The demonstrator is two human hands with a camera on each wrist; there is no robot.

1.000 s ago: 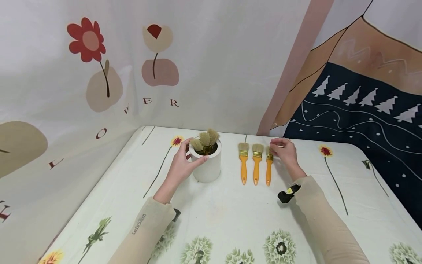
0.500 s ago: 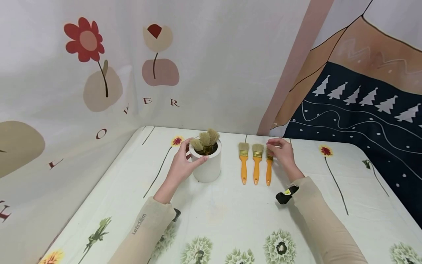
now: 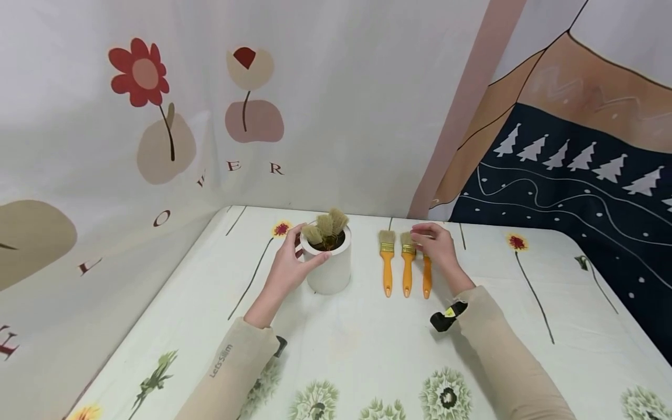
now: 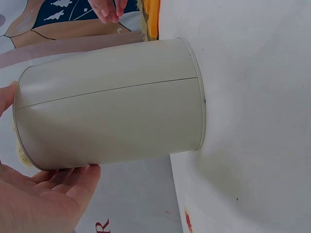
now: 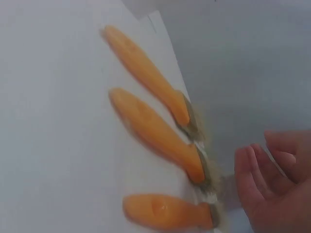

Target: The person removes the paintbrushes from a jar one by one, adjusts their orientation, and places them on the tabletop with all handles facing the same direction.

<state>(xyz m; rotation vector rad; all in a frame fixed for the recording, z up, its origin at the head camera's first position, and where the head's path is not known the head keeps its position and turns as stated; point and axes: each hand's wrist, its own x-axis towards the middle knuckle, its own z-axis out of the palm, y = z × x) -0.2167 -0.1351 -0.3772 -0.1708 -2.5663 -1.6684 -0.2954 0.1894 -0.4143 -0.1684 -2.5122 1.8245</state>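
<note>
In the head view, my left hand (image 3: 287,265) holds a white cylindrical container (image 3: 329,273) by its upper side, with the thumb at the near rim and the fingers round the left. Pale bristle tufts (image 3: 325,224) stick up out of its mouth. To the right lie three paintbrushes with orange handles: the left paintbrush (image 3: 387,274), the middle paintbrush (image 3: 407,274) and the right paintbrush (image 3: 427,277). My right hand (image 3: 438,248) hovers over the bristle ends of the middle and right ones, hiding the right one's bristles. It holds nothing; the right wrist view shows it apart from the brushes.
A white flower-printed cloth covers the table (image 3: 346,338). Patterned curtains (image 3: 336,116) hang right behind its far edge. A black wrist-worn device (image 3: 447,317) sits under the right sleeve.
My right hand has shifted left along the bristle ends, from beside the right paintbrush toward the middle one. The left hand and container stay put; the head view tilts slightly.
</note>
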